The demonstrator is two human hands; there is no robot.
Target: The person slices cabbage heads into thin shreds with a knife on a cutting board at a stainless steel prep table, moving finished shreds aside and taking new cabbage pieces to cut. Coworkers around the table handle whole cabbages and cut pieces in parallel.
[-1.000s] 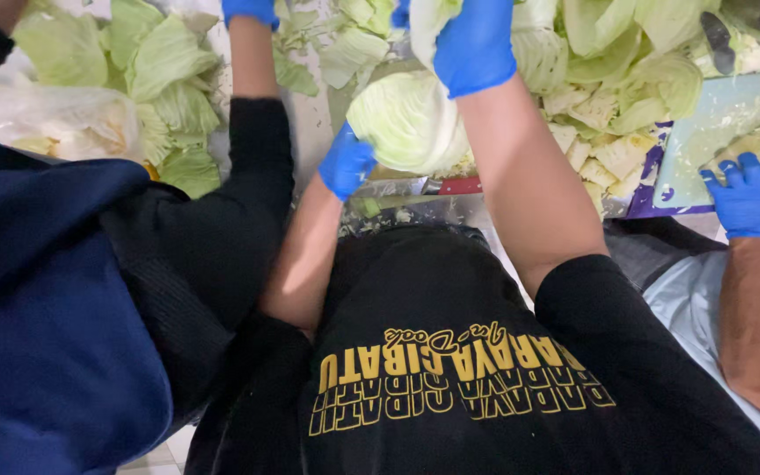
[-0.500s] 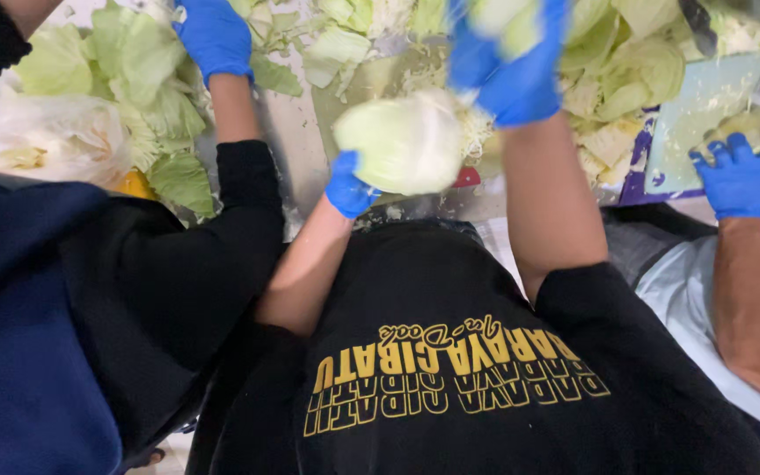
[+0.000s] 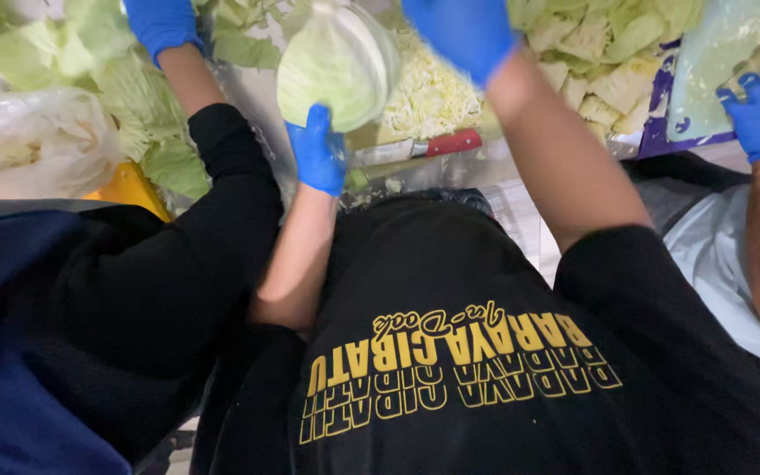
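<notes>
Two hands: left hand [image 3: 318, 157] cupped under the cabbage [image 3: 338, 63], right hand [image 3: 468, 33] closed over its top.
Cabbage: one, lifted between both gloves, above the knife [image 3: 415, 148].
Co-workers' gloved hands: two, at either side.

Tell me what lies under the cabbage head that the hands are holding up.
Below the cabbage head, gripped by the left hand and right hand, lie shredded cabbage and a red-handled knife. The head and hands cover whatever lies directly beneath.
</notes>
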